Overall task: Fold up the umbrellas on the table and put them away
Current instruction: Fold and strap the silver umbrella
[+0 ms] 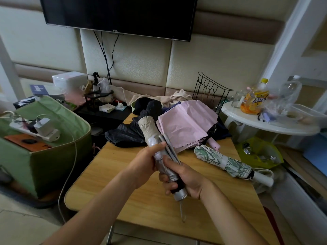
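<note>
Over the wooden table (134,197), left hand (144,165) and right hand (184,181) each clamp the beige umbrella (150,131)

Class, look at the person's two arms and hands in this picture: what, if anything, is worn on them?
Nothing shows on them. The left hand and right hand are bare, with no gloves, and no rings, watch or bracelet in view. Both forearms are uncovered as far as the frame's lower edge, so no sleeve shows.
</note>
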Demonstrator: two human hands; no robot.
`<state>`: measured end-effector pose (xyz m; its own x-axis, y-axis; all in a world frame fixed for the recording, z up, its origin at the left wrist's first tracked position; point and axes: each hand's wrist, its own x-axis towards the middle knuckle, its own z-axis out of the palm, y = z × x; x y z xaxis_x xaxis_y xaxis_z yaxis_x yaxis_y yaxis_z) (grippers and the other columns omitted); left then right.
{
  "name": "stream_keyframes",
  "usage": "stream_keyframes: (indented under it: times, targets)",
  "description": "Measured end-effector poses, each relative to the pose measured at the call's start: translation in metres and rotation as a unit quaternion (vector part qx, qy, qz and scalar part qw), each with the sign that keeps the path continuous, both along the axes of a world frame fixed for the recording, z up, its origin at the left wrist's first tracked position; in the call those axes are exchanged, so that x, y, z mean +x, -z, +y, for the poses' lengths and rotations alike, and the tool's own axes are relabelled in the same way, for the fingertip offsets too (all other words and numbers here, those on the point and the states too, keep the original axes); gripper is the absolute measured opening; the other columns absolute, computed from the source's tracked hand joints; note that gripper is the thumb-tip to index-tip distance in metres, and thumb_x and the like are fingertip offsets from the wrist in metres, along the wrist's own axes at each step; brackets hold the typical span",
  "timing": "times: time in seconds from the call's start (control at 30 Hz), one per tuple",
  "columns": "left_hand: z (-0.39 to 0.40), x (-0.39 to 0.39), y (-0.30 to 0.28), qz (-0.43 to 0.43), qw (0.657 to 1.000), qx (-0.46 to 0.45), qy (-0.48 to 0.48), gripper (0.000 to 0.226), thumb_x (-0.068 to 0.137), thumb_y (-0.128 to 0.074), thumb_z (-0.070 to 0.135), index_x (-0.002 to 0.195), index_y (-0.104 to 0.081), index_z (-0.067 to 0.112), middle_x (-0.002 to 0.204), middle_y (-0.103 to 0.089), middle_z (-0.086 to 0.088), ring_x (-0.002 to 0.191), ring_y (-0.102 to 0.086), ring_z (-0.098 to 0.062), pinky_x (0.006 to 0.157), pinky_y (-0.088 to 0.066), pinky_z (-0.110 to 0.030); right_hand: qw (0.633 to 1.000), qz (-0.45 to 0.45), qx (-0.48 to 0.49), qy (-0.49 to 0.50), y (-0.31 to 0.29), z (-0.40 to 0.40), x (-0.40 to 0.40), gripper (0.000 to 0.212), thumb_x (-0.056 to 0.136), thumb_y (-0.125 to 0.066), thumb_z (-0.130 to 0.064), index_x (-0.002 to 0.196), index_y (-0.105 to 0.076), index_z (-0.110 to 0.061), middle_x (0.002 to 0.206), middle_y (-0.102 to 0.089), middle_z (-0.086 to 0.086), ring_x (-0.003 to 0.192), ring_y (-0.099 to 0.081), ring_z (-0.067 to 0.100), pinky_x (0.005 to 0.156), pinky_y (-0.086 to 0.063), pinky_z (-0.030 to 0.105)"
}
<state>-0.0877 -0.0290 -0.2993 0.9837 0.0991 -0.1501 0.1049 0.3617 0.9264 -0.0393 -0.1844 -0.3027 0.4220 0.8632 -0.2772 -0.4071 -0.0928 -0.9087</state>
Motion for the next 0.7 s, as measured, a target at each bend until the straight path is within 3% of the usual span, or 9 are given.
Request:
stream_keyframes:
  times: [0.13, 0.23, 0.33, 0.4, 0.53, 0.7]
  targets:
    - [-0.003, 0.0, 0.002, -0.004, 0.999, -0.026, -0.041, 0.05, 0.094, -0.067, 0.034, 0.129, -0.061, -0.002, 0.124, -0.067, -0.027, 0.115, -0.065, -0.044, 0.1, -0.052, -0.048, 1.0, -0.018, -0.011, -0.006, 0.002, 0.001, 0.001, 0.042, 0.097, -0.065, -0.051, 0.112, -0.057, -0.012, 0.078, -0.057, 0.005, 0.054, -0.053, 0.014, 0.071, -0.059, 0.039]
    - [-0.005, 0.001, 0.002, -0.001, 0.997, -0.052, -0.063, 0.047, 0.094, -0.067, 0.027, 0.129, -0.061, -0.003, 0.124, -0.067, -0.028, 0.115, -0.065, -0.045, 0.095, -0.055, -0.047, 0.996, -0.073, -0.054, 0.023, -0.002, -0.003, 0.004, 0.054, 0.093, -0.071, -0.053, 0.115, -0.065, -0.003, 0.093, -0.069, 0.016, 0.079, -0.069, 0.032, 0.092, -0.058, 0.054]
    - [-0.007, 0.002, 0.002, 0.012, 0.993, -0.076, -0.093, 0.043, 0.095, -0.067, 0.019, 0.129, -0.06, -0.005, 0.123, -0.067, -0.028, 0.11, -0.068, -0.041, 0.091, -0.059, -0.047, 0.975, -0.18, -0.095, 0.091, -0.01, -0.006, 0.005, 0.051, 0.088, -0.068, -0.058, 0.118, -0.069, -0.017, 0.105, -0.078, 0.003, 0.095, -0.075, 0.022, 0.088, -0.062, 0.043]
    - [-0.008, 0.002, 0.0, 0.021, 0.99, -0.088, -0.11, 0.037, 0.096, -0.065, 0.015, 0.128, -0.06, -0.003, 0.117, -0.071, -0.025, 0.103, -0.071, -0.038, 0.084, -0.061, -0.045, 0.948, -0.245, -0.094, 0.182, -0.007, -0.005, 0.009, 0.043, 0.085, -0.073, -0.054, 0.113, -0.068, -0.022, 0.107, -0.076, -0.002, 0.099, -0.074, 0.018, 0.087, -0.063, 0.044]
    - [-0.008, 0.003, 0.0, 0.047, 0.986, -0.095, -0.129, 0.029, 0.096, -0.065, 0.01, 0.123, -0.061, -0.002, 0.106, -0.075, -0.023, 0.089, -0.075, -0.036, 0.068, -0.061, -0.041, 0.879, -0.373, -0.037, 0.295, 0.004, -0.004, 0.018, 0.012, 0.093, -0.077, -0.031, 0.094, -0.071, -0.021, 0.088, -0.073, 0.002, 0.083, -0.072, 0.025, 0.068, -0.059, 0.036]
    - [-0.011, 0.003, 0.001, 0.071, 0.986, -0.079, -0.128, 0.029, 0.095, -0.067, 0.01, 0.122, -0.06, 0.001, 0.102, -0.076, -0.021, 0.086, -0.075, -0.035, 0.071, -0.062, -0.044, 0.777, -0.538, -0.068, 0.32, 0.005, -0.003, 0.014, 0.029, 0.096, -0.069, -0.042, 0.082, -0.071, -0.017, 0.064, -0.069, -0.009, 0.055, -0.067, 0.01, 0.054, -0.056, 0.033]
